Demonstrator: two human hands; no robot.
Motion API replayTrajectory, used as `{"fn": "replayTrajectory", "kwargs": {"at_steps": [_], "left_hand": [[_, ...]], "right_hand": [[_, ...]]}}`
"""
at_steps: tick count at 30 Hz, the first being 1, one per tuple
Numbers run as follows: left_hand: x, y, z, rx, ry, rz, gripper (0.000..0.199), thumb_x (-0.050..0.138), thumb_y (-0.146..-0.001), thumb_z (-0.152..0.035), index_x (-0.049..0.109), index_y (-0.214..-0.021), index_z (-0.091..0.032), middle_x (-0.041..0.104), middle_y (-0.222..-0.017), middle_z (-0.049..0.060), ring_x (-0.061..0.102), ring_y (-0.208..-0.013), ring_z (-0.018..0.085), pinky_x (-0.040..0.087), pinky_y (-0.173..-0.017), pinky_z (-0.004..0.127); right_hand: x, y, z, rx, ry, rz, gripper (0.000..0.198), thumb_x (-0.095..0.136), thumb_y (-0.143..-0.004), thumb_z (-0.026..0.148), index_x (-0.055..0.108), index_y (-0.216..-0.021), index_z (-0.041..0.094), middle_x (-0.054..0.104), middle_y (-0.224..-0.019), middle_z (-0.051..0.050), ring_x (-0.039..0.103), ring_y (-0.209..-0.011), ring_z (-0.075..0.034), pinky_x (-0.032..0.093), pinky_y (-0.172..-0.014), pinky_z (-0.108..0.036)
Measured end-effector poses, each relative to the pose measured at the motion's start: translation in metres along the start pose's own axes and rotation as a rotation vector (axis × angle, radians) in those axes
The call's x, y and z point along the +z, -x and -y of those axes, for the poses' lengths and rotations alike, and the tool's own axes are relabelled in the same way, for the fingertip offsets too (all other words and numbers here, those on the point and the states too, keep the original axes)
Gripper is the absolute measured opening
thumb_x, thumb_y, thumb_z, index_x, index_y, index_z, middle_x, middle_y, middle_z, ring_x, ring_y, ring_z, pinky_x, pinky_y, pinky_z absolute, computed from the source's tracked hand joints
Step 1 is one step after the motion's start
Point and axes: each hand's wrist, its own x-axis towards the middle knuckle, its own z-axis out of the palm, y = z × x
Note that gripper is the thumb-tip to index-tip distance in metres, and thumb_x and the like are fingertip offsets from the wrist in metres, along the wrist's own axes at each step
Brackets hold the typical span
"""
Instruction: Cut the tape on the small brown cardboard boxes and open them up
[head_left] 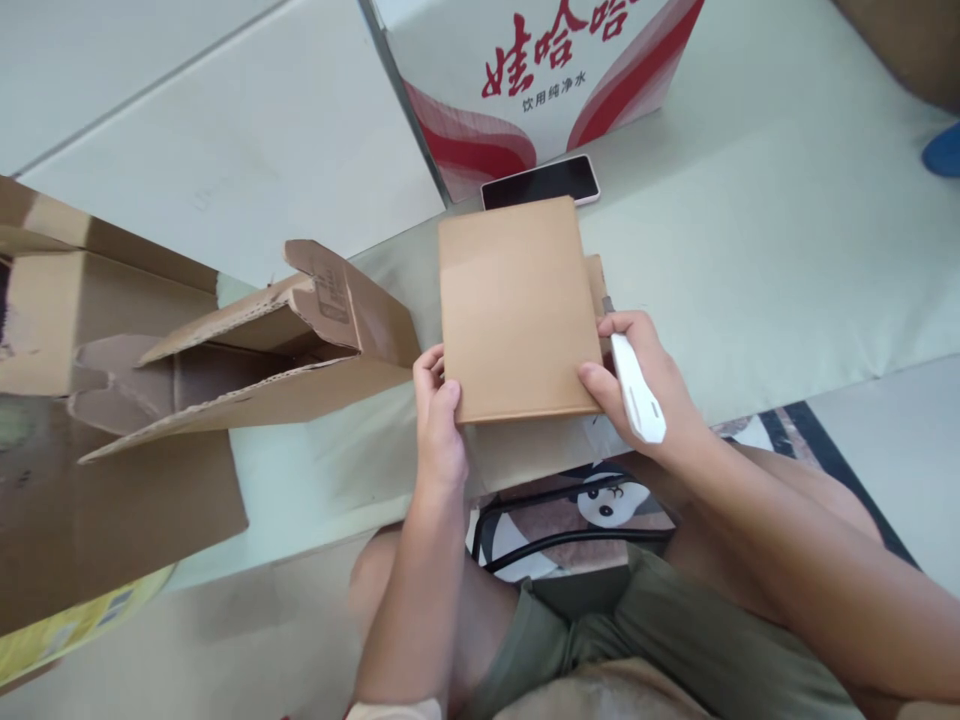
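Observation:
A small brown cardboard box is between my hands over the pale table covering, its plain face toward me. My left hand grips its lower left corner, thumb on the front edge and fingers around the side. My right hand holds a white utility knife, with a short piece of the grey blade end showing past the fingers. The right thumb also presses on the box's lower right corner. Behind that side a cardboard flap sticks out; the box's far side is hidden.
An opened cardboard carton lies to the left beside a bigger brown carton. A phone rests behind the small box, against a white and red water carton. A black-framed stool with a panda print stands below.

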Motion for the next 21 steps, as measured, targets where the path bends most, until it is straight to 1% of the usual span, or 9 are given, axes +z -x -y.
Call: {"fn": "replayTrajectory", "kwargs": {"at_steps": [7,8,10,12,14,17,21], "left_hand": [[0.002,0.001,-0.003,0.004,-0.059,0.002,0.051,0.066,-0.083,-0.062,0.060,-0.122,-0.029,0.062,-0.128,0.006,0.054,-0.131,0.029,0.046,-0.109,0.041],[0.002,0.001,-0.004,-0.005,-0.064,-0.003,0.051,0.066,-0.083,-0.062,0.060,-0.122,-0.029,0.062,-0.128,0.006,0.053,-0.131,0.029,0.045,-0.109,0.041],[0.002,0.001,-0.006,-0.026,-0.070,-0.014,0.052,0.067,-0.081,-0.062,0.060,-0.121,-0.029,0.062,-0.128,0.006,0.053,-0.132,0.030,0.045,-0.110,0.041],[0.003,0.001,-0.009,-0.046,-0.076,-0.022,0.052,0.068,-0.080,-0.061,0.060,-0.120,-0.029,0.062,-0.128,0.006,0.053,-0.133,0.030,0.044,-0.111,0.042],[0.003,0.001,-0.011,-0.065,-0.083,-0.019,0.052,0.068,-0.080,-0.060,0.060,-0.120,-0.029,0.062,-0.129,0.006,0.051,-0.135,0.031,0.044,-0.111,0.042],[0.004,0.002,-0.013,-0.079,-0.098,-0.012,0.051,0.067,-0.081,-0.060,0.058,-0.121,-0.029,0.061,-0.131,0.006,0.051,-0.137,0.031,0.043,-0.112,0.043],[0.003,0.004,-0.012,-0.077,-0.100,0.008,0.054,0.069,-0.079,-0.061,0.058,-0.122,-0.029,0.062,-0.132,0.007,0.051,-0.138,0.032,0.043,-0.114,0.044]], "right_hand": [[0.002,-0.001,-0.007,-0.015,-0.010,-0.023,0.034,0.062,-0.084,0.044,0.043,-0.108,0.029,0.060,-0.077,0.001,0.052,-0.061,-0.021,0.043,-0.059,-0.036],[0.004,-0.002,-0.009,-0.022,-0.021,-0.036,0.034,0.061,-0.085,0.045,0.043,-0.108,0.029,0.063,-0.082,-0.001,0.054,-0.063,-0.021,0.045,-0.060,-0.038],[0.009,-0.003,-0.013,-0.040,-0.066,-0.069,0.035,0.061,-0.086,0.046,0.041,-0.110,0.030,0.069,-0.105,-0.007,0.060,-0.071,-0.023,0.049,-0.065,-0.041],[0.014,-0.002,-0.017,-0.049,-0.127,-0.090,0.037,0.060,-0.087,0.048,0.039,-0.113,0.031,0.065,-0.132,-0.012,0.063,-0.079,-0.025,0.051,-0.069,-0.045],[0.017,-0.002,-0.019,-0.040,-0.177,-0.088,0.040,0.060,-0.089,0.050,0.037,-0.117,0.033,0.057,-0.148,-0.015,0.064,-0.080,-0.025,0.053,-0.072,-0.048],[0.018,0.000,-0.022,-0.032,-0.202,-0.095,0.043,0.059,-0.091,0.054,0.035,-0.120,0.034,0.050,-0.157,-0.016,0.063,-0.072,-0.022,0.054,-0.074,-0.051],[0.018,-0.001,-0.024,-0.053,-0.197,-0.136,0.042,0.058,-0.093,0.053,0.034,-0.121,0.033,0.049,-0.158,-0.018,0.063,-0.069,-0.020,0.056,-0.076,-0.052]]}}
